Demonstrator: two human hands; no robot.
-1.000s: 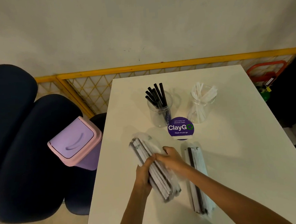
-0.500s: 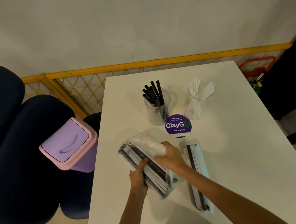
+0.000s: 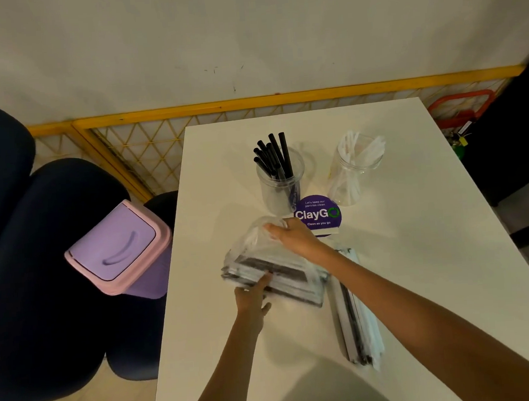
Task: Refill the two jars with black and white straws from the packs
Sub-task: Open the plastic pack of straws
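Left hand (image 3: 251, 295) grips the near edge of the straw pack (image 3: 277, 270), fingers curled on it. Right hand (image 3: 295, 236) pinches the pack's loose plastic at its far end. Second pack (image 3: 357, 313) lies flat on the table (image 3: 417, 252), just right. Beyond stand the black-straw jar (image 3: 282, 183) and the white-straw jar (image 3: 353, 172).

Two jars (image 3: 282, 185) (image 3: 354, 175), two straw packs (image 3: 277, 270) (image 3: 357, 316)
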